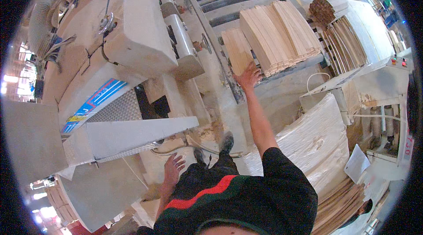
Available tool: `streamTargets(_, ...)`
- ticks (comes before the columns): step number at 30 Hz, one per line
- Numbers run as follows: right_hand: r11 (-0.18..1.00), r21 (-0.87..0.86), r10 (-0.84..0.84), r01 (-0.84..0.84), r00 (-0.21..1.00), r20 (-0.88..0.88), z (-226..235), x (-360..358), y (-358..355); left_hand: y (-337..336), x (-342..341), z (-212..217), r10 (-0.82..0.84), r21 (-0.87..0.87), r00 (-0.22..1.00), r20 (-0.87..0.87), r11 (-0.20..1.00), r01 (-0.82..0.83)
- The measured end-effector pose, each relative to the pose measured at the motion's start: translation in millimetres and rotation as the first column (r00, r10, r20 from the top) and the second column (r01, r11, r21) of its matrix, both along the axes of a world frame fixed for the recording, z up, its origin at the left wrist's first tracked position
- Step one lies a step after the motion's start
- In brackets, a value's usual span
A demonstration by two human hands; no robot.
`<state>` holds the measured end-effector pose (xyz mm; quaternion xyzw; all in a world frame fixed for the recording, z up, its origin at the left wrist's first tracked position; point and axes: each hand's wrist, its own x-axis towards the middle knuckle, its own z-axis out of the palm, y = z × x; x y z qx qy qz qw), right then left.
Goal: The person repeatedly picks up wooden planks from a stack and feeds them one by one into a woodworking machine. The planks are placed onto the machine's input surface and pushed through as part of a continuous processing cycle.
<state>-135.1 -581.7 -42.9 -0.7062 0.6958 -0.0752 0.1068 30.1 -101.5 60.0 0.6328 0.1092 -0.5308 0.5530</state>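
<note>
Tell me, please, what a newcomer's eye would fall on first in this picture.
Probably the big stack of wooden strips on the rollers, above and right of centre, with the person's right hand at the lower wood beside it. Next, perhaps, the large pale machine with its blue label at left, and the red stripe across the dark shirt at the bottom.

Lies flat on a roller conveyor (239,0) as a low, narrow length of pale wood (237,49), plain on top and stretched lengthwise away from the person. Disappears partly at its near end under the fingers of the right hand (248,76). Rises just to the right, taller and wider, as a stack of light-brown wooden strips (282,36), packed closely in layers, showing cut ends at the near side and slightly uneven on top.
</note>
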Motion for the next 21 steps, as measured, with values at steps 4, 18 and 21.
streamTargets(4,0.991,0.132,-0.005,0.002,1.000,0.022,22.5,1.4,-0.8,14.6,4.0,-6.6,-0.019,-0.037,0.999,-0.029,0.999,0.018)
streamTargets(18,0.725,0.351,-0.487,-0.593,-0.081,0.870,83.4,-140.3,283.0,-96.5,-30.3,2.8,-0.614,-0.342,0.777,0.138,0.707,0.619)
streamTargets(21,0.792,0.283,-0.383,-0.541,-0.080,0.920,147.2,-144.6,383.8,-91.3,-66.0,44.5,-0.539,-0.579,0.810,0.231,0.593,0.560)
